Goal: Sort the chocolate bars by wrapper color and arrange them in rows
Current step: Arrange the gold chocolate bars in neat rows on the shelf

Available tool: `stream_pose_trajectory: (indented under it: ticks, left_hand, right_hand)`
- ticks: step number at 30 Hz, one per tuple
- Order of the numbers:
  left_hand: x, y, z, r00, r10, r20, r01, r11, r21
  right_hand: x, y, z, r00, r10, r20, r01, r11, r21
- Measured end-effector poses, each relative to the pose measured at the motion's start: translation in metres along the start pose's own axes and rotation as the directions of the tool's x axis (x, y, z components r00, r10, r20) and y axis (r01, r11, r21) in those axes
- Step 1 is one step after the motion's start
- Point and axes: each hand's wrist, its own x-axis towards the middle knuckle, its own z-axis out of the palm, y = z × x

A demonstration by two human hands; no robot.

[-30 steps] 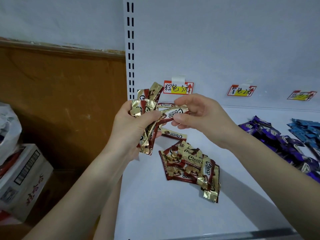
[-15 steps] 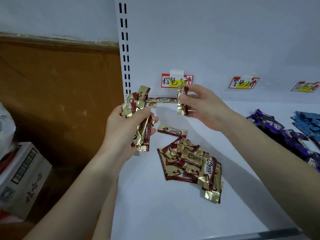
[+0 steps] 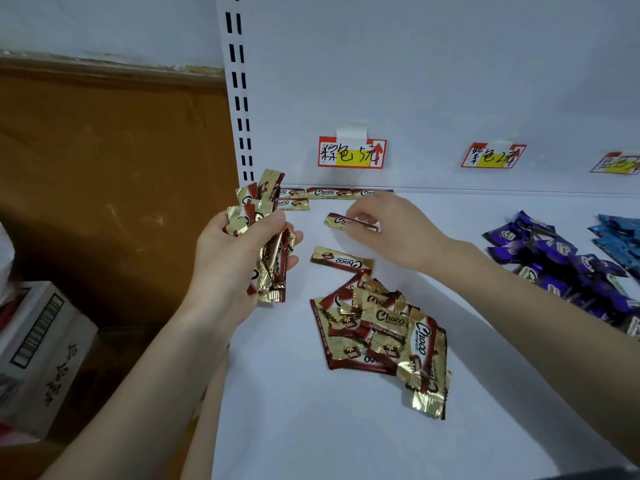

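Note:
My left hand [image 3: 235, 258] grips a bunch of gold-and-brown chocolate bars [image 3: 266, 258] above the shelf's left edge. My right hand [image 3: 391, 230] pinches a single gold-and-brown bar [image 3: 337, 221] low over the white shelf [image 3: 311, 427], just in front of a row of the same bars [image 3: 329, 194] lying along the back wall. One loose bar [image 3: 341, 260] lies below that hand. A heap of gold-and-brown bars [image 3: 381, 337] sits in the middle of the shelf. Purple bars [image 3: 554, 268] are piled to the right, blue bars [image 3: 620, 237] at the far right.
Three price labels hang on the back wall: a left label [image 3: 351, 152], a middle label [image 3: 493, 155] and a right label [image 3: 616, 163]. A slotted white upright [image 3: 239, 98] bounds the shelf on the left. A cardboard box [image 3: 38, 351] stands on the floor at left.
My right hand has taken one bar from the bunch and moved it down and right, to just above the shelf near the back row. My left hand holds its bunch nearly in place.

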Motion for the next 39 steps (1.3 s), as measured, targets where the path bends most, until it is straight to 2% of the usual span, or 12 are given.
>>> stream_pose_trajectory:
  ticks: [4, 10, 19, 39]
  left_hand:
    - [0.001, -0.003, 0.002, 1.0, -0.008, 0.009, 0.007, 1.0, 0.001]
    - [0.002, -0.002, -0.004, 1.0, -0.005, -0.019, 0.005, 1.0, -0.012]
    - [0.005, -0.002, -0.008, 1.0, -0.017, -0.025, 0.016, 1.0, -0.017]
    - [0.009, -0.003, -0.008, 1.0, -0.008, 0.019, 0.008, 1.0, -0.009]
  right_hand:
    - [-0.006, 0.001, 0.015, 0.996, 0.006, 0.087, 0.002, 0.995, -0.102]
    - [0.012, 0.003, 0.023, 0.995, 0.032, 0.089, -0.026, 0.997, -0.068]
    - [0.025, -0.003, 0.029, 0.995, 0.043, 0.089, -0.03, 0.99, -0.14]
    - [0.028, -0.006, 0.029, 0.994, 0.059, 0.09, -0.045, 0.988, -0.145]
